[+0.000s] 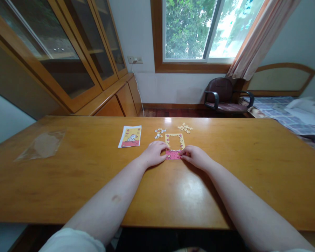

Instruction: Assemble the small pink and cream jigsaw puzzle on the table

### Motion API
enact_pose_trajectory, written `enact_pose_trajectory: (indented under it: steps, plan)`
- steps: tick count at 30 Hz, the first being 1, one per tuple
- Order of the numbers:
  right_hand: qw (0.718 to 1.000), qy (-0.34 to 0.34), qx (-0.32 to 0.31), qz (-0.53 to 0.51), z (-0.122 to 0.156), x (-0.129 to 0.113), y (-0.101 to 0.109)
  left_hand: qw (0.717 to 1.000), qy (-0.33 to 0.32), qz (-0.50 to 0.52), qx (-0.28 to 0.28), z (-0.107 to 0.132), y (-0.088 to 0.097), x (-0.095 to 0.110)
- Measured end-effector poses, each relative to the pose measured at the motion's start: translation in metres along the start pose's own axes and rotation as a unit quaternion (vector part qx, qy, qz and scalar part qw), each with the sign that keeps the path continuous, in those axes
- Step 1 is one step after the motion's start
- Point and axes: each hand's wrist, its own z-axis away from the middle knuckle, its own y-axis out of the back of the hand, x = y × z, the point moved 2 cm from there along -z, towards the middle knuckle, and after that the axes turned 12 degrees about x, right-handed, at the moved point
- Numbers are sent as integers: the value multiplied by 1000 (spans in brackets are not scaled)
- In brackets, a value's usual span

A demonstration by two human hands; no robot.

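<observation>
A partly assembled jigsaw puzzle (173, 155) lies flat on the wooden table, with a pink lower band and a yellow border around an open middle. My left hand (155, 153) is at its lower left edge, thumb and fingers closed in on the side. At the lower right edge, my right hand (195, 156) pinches the pink part between thumb and fingers. Just beyond lie two groups of loose pieces: whitish pieces (160, 131) to the left and pale yellow pieces (185, 128) to the right. Fingertips hide parts of the puzzle's sides.
A picture card (131, 135) with a white animal on yellow and pink lies left of the puzzle. Farther left is a clear plastic bag (43, 144). The wooden table (94, 175) spans the view. Beyond it stand a glass-door cabinet (68, 59), an office chair (222, 94) and a bed (283, 108).
</observation>
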Motion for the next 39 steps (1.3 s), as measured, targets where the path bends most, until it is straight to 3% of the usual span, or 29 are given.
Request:
enact_pose_trajectory:
  steps: [12, 20, 39]
  plan:
    - [998, 37, 23, 43, 5, -6, 11, 1000, -4, 6, 6, 1, -2, -3]
    - [996, 49, -51, 57, 7, -13, 15, 1000, 0, 3, 3, 0, -1, -1]
    - [992, 44, -51, 111, 6, -11, 14, 1000, -1, 3, 2, 0, 0, 0]
